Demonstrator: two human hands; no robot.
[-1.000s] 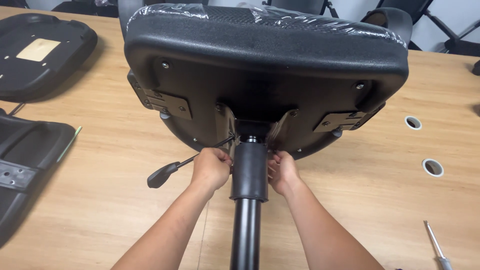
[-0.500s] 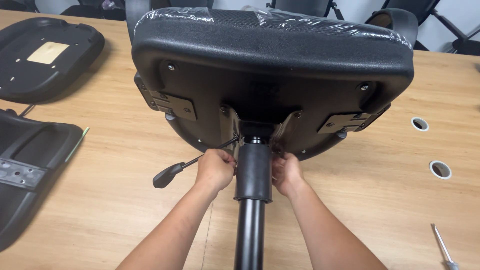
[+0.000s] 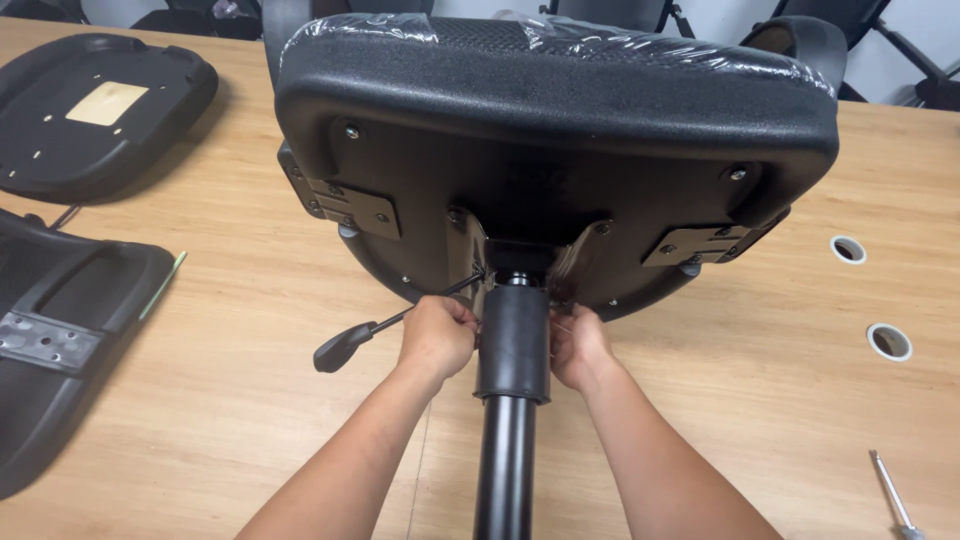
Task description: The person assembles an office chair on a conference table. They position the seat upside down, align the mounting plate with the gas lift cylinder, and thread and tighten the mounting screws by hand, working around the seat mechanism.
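The big black upturned chair seat [image 3: 560, 150] blocks everything from ten to two o'clock, and its black gas-lift column [image 3: 512, 350] bars the middle down to six. The left hand [image 3: 436, 338] and right hand [image 3: 580, 345] press close on either side of that column, with no gap between. At nine o'clock of the left hand the black adjustment lever [image 3: 345, 345] juts across. Bare wooden table [image 3: 250, 420] lies open at seven, until the black plastic chair parts [image 3: 60, 340] at nine. At three to five o'clock the table is open up to two round cable holes [image 3: 888, 342] and a slim screwdriver [image 3: 892, 492].
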